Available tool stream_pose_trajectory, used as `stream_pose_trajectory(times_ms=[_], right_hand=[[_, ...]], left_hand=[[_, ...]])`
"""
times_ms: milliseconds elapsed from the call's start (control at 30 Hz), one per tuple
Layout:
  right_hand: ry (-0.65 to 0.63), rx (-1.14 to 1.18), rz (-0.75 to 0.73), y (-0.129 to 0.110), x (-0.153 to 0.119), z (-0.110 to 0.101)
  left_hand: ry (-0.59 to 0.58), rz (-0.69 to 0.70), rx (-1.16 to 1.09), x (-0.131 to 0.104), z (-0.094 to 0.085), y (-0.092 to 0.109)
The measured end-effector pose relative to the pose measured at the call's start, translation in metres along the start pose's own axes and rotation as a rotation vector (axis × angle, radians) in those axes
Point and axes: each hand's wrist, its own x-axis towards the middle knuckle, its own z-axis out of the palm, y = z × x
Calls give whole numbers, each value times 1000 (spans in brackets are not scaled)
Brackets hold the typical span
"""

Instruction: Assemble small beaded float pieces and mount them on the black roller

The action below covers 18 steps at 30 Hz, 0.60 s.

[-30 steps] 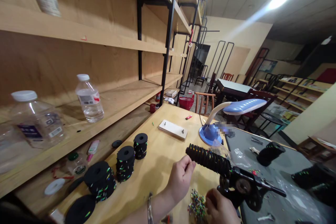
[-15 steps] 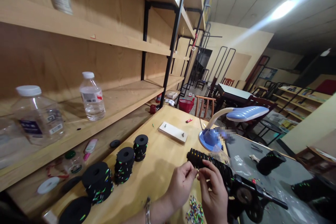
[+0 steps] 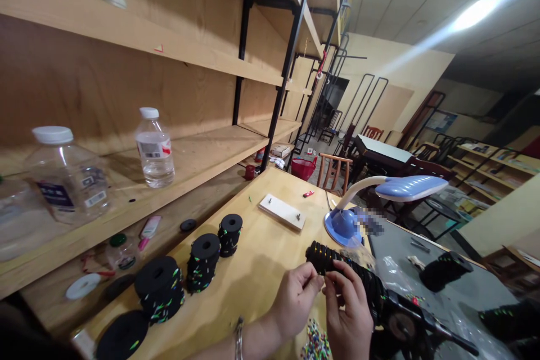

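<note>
Close together over the table, my left hand (image 3: 295, 298) and my right hand (image 3: 349, 312) both have thumb and forefinger pinched, with the fingertips almost meeting. What they hold is too small to make out. Just behind them lies a black ribbed roll (image 3: 319, 254), partly covered by my right hand and joined to a dark metal holder (image 3: 407, 320) on the right. Below my fingers is a heap of small multicoloured beads (image 3: 316, 342). A metal bracelet (image 3: 239, 340) circles my left wrist.
Left on the wooden table stand black foam spools (image 3: 158, 291) dotted with coloured bits. A white block with two screws (image 3: 282, 211) and a blue desk lamp (image 3: 343, 228) are farther back. Bottles (image 3: 154, 152) stand on the shelf (image 3: 211, 160). Plastic bags (image 3: 390, 270) lie to the right.
The view has shifted slightly, so the scene sits a little farther right. Both hands keep their pinch near the black roll, with the fingertips barely moved.
</note>
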Motion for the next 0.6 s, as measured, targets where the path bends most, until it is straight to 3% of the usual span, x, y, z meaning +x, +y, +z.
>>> stream_pose_trajectory(times_ms=[600], right_hand=[[-26,-17,11,-3,-2,-2]], left_hand=[[15,-10,4,0,-1,4]])
